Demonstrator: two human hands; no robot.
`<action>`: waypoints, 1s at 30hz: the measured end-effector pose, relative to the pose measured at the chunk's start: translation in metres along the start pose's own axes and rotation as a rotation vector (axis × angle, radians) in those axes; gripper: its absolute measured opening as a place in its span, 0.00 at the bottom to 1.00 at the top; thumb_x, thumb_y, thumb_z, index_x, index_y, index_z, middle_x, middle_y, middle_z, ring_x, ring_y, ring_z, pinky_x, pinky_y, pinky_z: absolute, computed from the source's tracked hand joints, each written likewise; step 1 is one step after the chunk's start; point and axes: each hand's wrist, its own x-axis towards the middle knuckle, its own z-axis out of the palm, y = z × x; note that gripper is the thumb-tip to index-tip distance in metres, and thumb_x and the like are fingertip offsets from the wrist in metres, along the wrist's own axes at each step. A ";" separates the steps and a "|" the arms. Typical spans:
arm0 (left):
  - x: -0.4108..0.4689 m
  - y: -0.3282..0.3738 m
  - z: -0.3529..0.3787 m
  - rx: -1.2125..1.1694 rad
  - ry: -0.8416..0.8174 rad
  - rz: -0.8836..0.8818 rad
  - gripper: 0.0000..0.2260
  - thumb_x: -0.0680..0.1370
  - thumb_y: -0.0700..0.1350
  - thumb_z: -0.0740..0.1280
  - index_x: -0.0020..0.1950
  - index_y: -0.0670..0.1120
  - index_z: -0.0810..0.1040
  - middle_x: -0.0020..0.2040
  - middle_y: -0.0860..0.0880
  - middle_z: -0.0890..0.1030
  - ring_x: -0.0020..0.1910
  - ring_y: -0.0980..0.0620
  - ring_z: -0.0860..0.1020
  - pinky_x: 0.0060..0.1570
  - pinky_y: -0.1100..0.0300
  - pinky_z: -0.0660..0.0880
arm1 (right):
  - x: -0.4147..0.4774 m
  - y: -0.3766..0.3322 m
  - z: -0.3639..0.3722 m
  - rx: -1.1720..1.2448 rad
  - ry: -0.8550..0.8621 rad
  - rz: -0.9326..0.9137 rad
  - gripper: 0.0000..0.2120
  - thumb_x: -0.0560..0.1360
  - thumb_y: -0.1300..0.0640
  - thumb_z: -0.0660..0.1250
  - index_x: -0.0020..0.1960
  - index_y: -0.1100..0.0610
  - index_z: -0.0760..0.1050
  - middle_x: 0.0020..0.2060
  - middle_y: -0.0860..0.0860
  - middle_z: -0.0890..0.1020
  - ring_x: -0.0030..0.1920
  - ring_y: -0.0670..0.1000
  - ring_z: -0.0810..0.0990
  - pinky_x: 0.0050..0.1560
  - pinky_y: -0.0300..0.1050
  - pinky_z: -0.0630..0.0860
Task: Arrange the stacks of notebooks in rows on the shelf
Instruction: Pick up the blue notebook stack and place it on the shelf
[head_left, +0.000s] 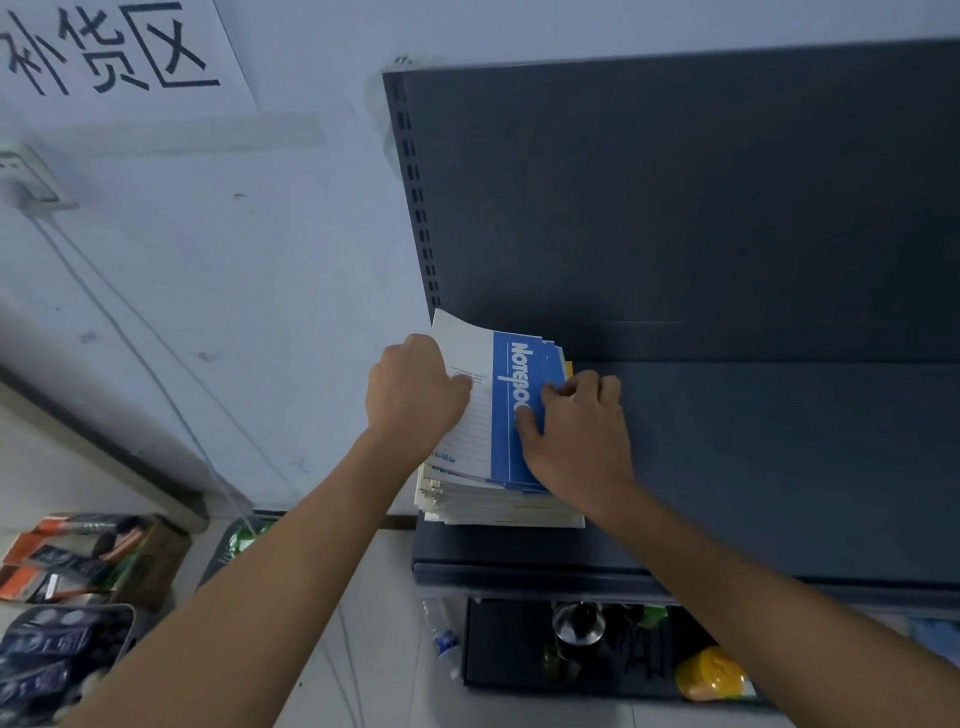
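Note:
A stack of notebooks (498, 415) with blue and white covers lies at the left end of the dark grey shelf (779, 457), against its back panel. The top cover reads "Notebook". My left hand (413, 389) grips the stack's left edge, where the top cover curls upward. My right hand (576, 431) holds the right edge, thumb on the blue cover and fingers curled over the side. The stack's front edge overhangs slightly and looks uneven.
The shelf board stretches bare to the right of the stack. A lower shelf holds a yellow item (711, 675) and dark objects. A plastic bottle (441, 639) stands on the floor. Boxes of goods (78, 561) sit at lower left. A wall is on the left.

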 end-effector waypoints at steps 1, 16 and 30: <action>0.002 -0.001 -0.001 -0.015 -0.017 -0.021 0.17 0.77 0.55 0.72 0.40 0.51 0.65 0.37 0.54 0.72 0.33 0.54 0.73 0.26 0.63 0.64 | 0.001 0.001 0.000 0.021 -0.012 -0.002 0.23 0.82 0.42 0.56 0.65 0.58 0.75 0.58 0.55 0.70 0.61 0.55 0.64 0.61 0.48 0.69; 0.010 -0.002 -0.006 -0.083 -0.069 -0.093 0.13 0.77 0.51 0.70 0.50 0.45 0.71 0.39 0.53 0.74 0.34 0.52 0.73 0.27 0.62 0.64 | -0.002 -0.007 0.001 0.238 -0.127 0.050 0.24 0.81 0.39 0.57 0.65 0.56 0.74 0.71 0.51 0.68 0.71 0.53 0.59 0.68 0.51 0.62; 0.009 -0.003 -0.004 -0.089 -0.079 -0.101 0.14 0.78 0.51 0.69 0.41 0.48 0.66 0.37 0.53 0.74 0.32 0.52 0.74 0.25 0.63 0.64 | -0.018 -0.007 0.001 0.037 -0.041 -0.013 0.27 0.82 0.38 0.51 0.72 0.57 0.62 0.72 0.51 0.69 0.73 0.52 0.63 0.72 0.53 0.60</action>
